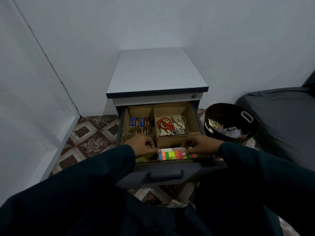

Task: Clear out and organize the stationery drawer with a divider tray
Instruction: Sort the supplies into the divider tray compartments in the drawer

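Both hands, left hand (144, 144) and right hand (197, 144), pinch the ends of the coloured sticky-note strip (171, 155) with curled fingers, seemingly squaring it into the divider tray's (192, 114) front-right compartment, along the drawer's (170, 166) front edge.

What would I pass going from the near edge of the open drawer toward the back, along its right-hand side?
Drawer handle → colourful sticky notes, held at each end by the left hand and right hand → cardboard divider wall → red scissors among white scissors → cabinet top.
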